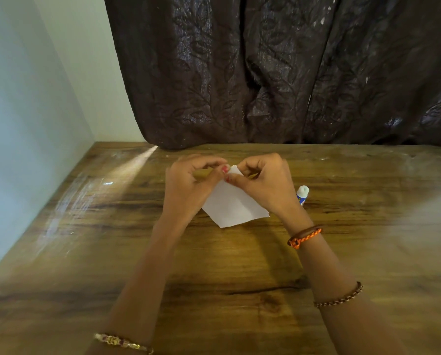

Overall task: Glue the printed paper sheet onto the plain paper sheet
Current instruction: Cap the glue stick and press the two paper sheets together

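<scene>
A white paper sheet [233, 204] is held a little above the wooden table [214, 265], its blank side toward me; whether it is one sheet or two together I cannot tell. My left hand [188, 187] pinches its far top corner between thumb and fingers. My right hand [265, 183] pinches the same corner from the right side, thumb tip touching the paper. A small glue tube [302, 194] with a white cap and blue label lies on the table just right of my right hand, partly hidden by the wrist.
A dark patterned curtain [291, 73] hangs along the table's far edge. A pale wall [35, 111] bounds the table on the left.
</scene>
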